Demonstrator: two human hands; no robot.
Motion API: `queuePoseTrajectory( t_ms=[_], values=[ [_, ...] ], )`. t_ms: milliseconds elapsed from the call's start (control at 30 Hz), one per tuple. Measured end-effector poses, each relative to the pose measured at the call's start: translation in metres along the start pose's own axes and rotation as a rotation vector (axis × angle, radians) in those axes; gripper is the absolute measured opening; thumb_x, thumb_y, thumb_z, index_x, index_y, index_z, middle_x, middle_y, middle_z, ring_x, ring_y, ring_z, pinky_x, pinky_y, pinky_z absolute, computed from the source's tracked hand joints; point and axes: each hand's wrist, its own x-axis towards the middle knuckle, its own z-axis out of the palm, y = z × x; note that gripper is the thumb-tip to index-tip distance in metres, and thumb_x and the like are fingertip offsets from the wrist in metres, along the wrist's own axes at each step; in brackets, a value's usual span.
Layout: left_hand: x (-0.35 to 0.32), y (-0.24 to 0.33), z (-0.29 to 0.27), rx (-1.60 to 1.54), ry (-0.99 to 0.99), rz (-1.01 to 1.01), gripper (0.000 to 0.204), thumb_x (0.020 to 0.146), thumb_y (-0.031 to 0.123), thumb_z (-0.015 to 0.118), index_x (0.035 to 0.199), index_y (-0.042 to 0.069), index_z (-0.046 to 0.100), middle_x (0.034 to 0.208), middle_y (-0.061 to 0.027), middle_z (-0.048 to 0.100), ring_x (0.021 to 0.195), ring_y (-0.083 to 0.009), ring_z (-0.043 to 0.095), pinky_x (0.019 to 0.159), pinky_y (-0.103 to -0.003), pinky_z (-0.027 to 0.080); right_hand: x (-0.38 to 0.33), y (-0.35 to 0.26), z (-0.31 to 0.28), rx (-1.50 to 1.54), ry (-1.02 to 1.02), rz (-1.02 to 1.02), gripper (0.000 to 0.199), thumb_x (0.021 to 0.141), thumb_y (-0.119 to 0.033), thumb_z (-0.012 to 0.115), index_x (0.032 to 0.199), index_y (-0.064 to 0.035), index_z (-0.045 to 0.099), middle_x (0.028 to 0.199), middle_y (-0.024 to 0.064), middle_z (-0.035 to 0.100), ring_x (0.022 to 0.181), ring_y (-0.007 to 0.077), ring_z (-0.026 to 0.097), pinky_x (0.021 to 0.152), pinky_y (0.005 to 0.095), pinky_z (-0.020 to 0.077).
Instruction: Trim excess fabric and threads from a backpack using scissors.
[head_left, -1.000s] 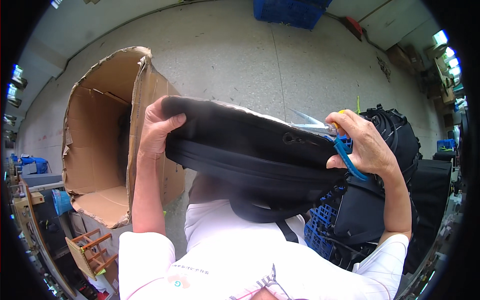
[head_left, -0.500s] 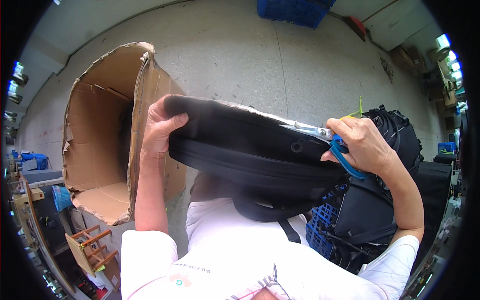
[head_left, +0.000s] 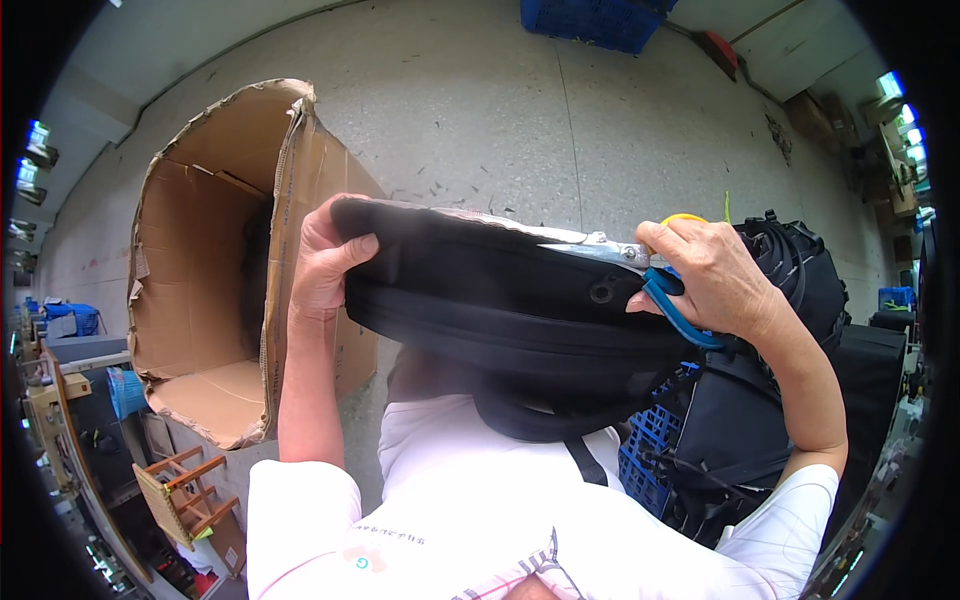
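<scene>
A black fabric bag [head_left: 500, 290] lies across my front, held up at lap height. My left hand [head_left: 328, 262] grips its left end, thumb on the near face and fingers behind. In my right hand [head_left: 715, 272] is a pair of scissors [head_left: 620, 253] with blue and yellow handles. Their metal blades lie along the bag's far edge, over a pale strip [head_left: 500, 222] that runs there. A small round eyelet [head_left: 602, 291] shows on the black fabric just below the blades. How far the blades are apart is hard to see.
A large open cardboard box [head_left: 200, 270] stands at left. Several black bags [head_left: 745, 420] are piled at right by a blue crate [head_left: 650, 440]. Another blue crate [head_left: 600, 22] sits on the far floor [head_left: 480, 110], where small dark scraps lie. A wooden stool [head_left: 185, 495] is at lower left.
The scissors and my right hand have shifted left along the bag's far edge. My left hand keeps its grip on the bag's end, with only a slight shift.
</scene>
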Motion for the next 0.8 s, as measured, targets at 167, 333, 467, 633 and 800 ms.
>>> queuePoseTrajectory(
  t_ms=[167, 333, 467, 633, 800],
  values=[
    [-0.002, -0.001, -0.002, 0.008, 0.006, 0.002, 0.034, 0.064, 0.006, 0.076, 0.092, 0.003, 0.059, 0.086, -0.0057, 0.063, 0.081, -0.0154, 0.059, 0.076, -0.027, 0.047, -0.001, 0.0, 0.003, 0.041, -0.076, 0.047, 0.053, 0.071, -0.052, 0.064, 0.089, -0.0028, 0.056, 0.059, 0.0097, 0.054, 0.055, 0.0224, 0.056, 0.054, 0.0323, 0.0465],
    [-0.002, -0.002, -0.005, -0.001, -0.024, 0.004, 0.035, 0.063, 0.007, 0.077, 0.092, 0.003, 0.058, 0.087, -0.0057, 0.062, 0.081, -0.0151, 0.059, 0.075, -0.027, 0.048, 0.015, -0.004, 0.002, -0.021, 0.11, -0.105, 0.05, 0.072, -0.05, 0.064, 0.088, -0.0032, 0.055, 0.058, 0.0071, 0.054, 0.05, 0.0214, 0.055, 0.049, 0.0289, 0.0456],
    [-0.003, -0.001, -0.003, -0.018, -0.018, 0.004, 0.034, 0.064, 0.008, 0.077, 0.092, 0.003, 0.058, 0.086, -0.0056, 0.062, 0.08, -0.015, 0.059, 0.074, -0.027, 0.047, 0.022, -0.006, 0.006, -0.002, 0.114, -0.103, 0.051, 0.072, -0.051, 0.064, 0.088, -0.0034, 0.055, 0.06, 0.0074, 0.056, 0.052, 0.0209, 0.056, 0.049, 0.0282, 0.0454],
    [-0.005, -0.003, -0.007, -0.024, -0.023, -0.007, 0.033, 0.065, 0.009, 0.076, 0.092, 0.003, 0.058, 0.086, -0.0057, 0.062, 0.079, -0.0144, 0.059, 0.074, -0.026, 0.047, 0.019, -0.005, 0.008, 0.012, -0.087, 0.01, 0.052, 0.068, -0.05, 0.067, 0.091, -0.0045, 0.056, 0.066, 0.0097, 0.058, 0.058, 0.0202, 0.057, 0.05, 0.0279, 0.0453],
    [-0.006, -0.005, -0.013, -0.058, -0.039, -0.007, 0.039, 0.062, 0.008, 0.078, 0.095, 0.004, 0.057, 0.088, -0.0058, 0.063, 0.083, -0.016, 0.061, 0.079, -0.027, 0.048, 0.029, -0.012, -0.003, 0.012, -0.018, -0.009, 0.054, 0.064, -0.049, 0.071, 0.094, -0.0056, 0.057, 0.07, 0.0104, 0.058, 0.065, 0.0213, 0.058, 0.056, 0.0299, 0.0457]
  ],
)
